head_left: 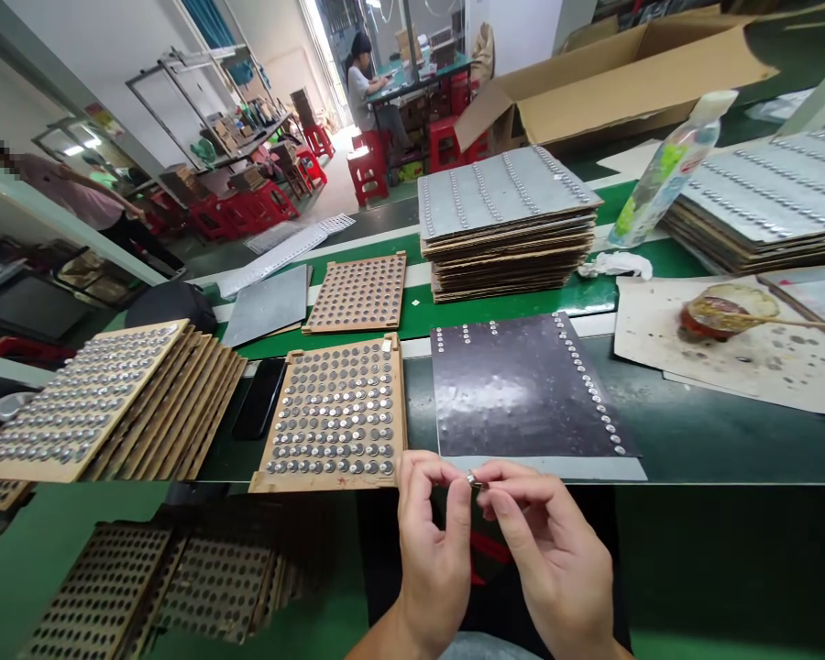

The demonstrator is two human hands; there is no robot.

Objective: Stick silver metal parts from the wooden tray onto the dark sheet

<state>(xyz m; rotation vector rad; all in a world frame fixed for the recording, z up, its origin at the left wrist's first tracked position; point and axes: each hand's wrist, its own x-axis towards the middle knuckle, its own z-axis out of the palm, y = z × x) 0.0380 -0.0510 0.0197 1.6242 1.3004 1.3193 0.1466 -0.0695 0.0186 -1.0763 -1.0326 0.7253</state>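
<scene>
The left hand (432, 550) and right hand (554, 559) pinch a tiny metal part (475, 478) between their fingers (499, 486).

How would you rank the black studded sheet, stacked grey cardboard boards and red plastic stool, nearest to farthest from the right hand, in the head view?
Right hand:
1. Black studded sheet: on the bench ahead.
2. Stacked grey cardboard boards: beyond it.
3. Red plastic stool: far back, left.

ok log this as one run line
left hand: small metal part | right hand: small metal part | beside: wooden disc tray, black studded sheet
</scene>
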